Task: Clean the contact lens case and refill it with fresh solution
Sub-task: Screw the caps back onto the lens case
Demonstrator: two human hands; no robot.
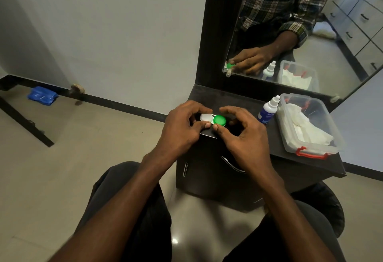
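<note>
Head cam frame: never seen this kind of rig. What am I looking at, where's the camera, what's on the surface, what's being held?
There is no machine here. A person does the task bare-handed, and the one picture comes from a wide-angle camera worn on the head, looking forward and down, so the forearms enter from the bottom edge.

Both hands meet over the near edge of a dark cabinet top. The left hand grips the white-capped end of a contact lens case; the right hand has its thumb and fingers curled round the green cap. Both caps are on.

To the right stand a solution bottle, white with a blue label, and a clear plastic box with red latches holding white tissue.

Behind is a wall mirror, which shows the same things again.
</note>
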